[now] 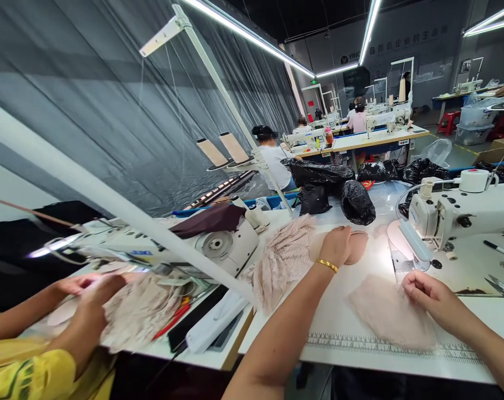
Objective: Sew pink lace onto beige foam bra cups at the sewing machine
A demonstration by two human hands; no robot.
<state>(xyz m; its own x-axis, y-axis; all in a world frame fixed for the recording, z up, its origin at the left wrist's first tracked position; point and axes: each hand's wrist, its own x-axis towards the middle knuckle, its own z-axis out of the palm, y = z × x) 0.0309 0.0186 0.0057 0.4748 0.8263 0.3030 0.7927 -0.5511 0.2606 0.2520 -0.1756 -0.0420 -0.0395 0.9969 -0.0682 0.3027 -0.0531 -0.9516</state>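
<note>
Industrial sewing machines (477, 208) fill a sewing workshop, where thread cones (234, 147) stand on holders, pale fabric (391, 311) lies on a counter (327, 300) marked with a printed ruler (339, 339), and workers (357, 120) sit further back beneath strip lights (252, 39).

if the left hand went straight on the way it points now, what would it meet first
Beyond the rounded beige piece right by it, the left hand would probably meet the black plastic bag ahead first, though this single view leaves the depth between them unclear.
</note>
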